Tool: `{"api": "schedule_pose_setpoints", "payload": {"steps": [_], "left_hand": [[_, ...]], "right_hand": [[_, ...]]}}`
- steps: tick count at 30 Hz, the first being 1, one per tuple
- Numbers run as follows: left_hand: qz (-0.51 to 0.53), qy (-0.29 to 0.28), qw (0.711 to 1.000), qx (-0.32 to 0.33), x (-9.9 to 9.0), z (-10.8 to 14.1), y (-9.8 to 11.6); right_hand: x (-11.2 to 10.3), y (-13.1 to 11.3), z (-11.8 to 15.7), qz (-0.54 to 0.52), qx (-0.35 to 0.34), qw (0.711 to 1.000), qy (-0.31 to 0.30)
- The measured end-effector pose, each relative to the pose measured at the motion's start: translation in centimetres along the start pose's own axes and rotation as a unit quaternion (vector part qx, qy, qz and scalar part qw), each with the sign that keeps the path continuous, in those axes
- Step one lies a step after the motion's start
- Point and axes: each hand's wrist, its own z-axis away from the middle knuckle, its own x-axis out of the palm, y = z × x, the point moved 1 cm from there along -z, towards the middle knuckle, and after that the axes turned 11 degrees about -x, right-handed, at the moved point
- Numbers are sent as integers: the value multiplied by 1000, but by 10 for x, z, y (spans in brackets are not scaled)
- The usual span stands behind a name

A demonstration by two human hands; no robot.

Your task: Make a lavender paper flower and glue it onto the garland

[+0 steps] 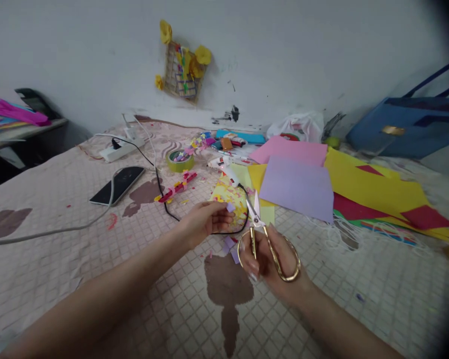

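Between the fingertips of my left hand [205,219] is a small piece of purple paper [230,207]. My right hand [275,259] holds a pair of gold-handled scissors [257,222], its fingers through the loops. The blades point away from me and stand slightly apart, to the right of the purple piece and not touching it. Below my left hand, small purple paper scraps [230,243] lie on the patterned cloth. Just beyond it, a yellow sheet [224,192] is strewn with tiny paper bits. A white glue gun [231,175] with a black cord lies past the scissors.
Sheets of purple [297,187], pink [290,149] and yellow paper [374,189] spread to the right, near white string [346,237]. At left are a phone [118,186], a power strip [121,149], green tape [179,162] and a red decorated stick [177,188]. A blue bag [407,124] stands far right.
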Motion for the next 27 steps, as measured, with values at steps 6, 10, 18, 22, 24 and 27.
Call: {"api": "schedule_pose_setpoints", "payload": {"steps": [6, 10, 18, 22, 24, 27], "left_hand": [[41, 25, 999, -11, -12, 2, 7], [54, 42, 998, -9, -12, 3, 8], [29, 35, 999, 14, -11, 2, 5], [8, 32, 999, 32, -12, 1, 4], [3, 32, 999, 38, -13, 1, 4], [-4, 31, 998, 48, -14, 0, 4]], "right_hand": [[14, 14, 6, -93, 84, 990, -58], [14, 21, 10, -117, 96, 986, -75], [14, 22, 11, -131, 89, 984, -84], [14, 22, 12, -122, 98, 985, -77], [13, 23, 12, -117, 101, 985, -72], [11, 26, 11, -117, 107, 985, -74]]}}
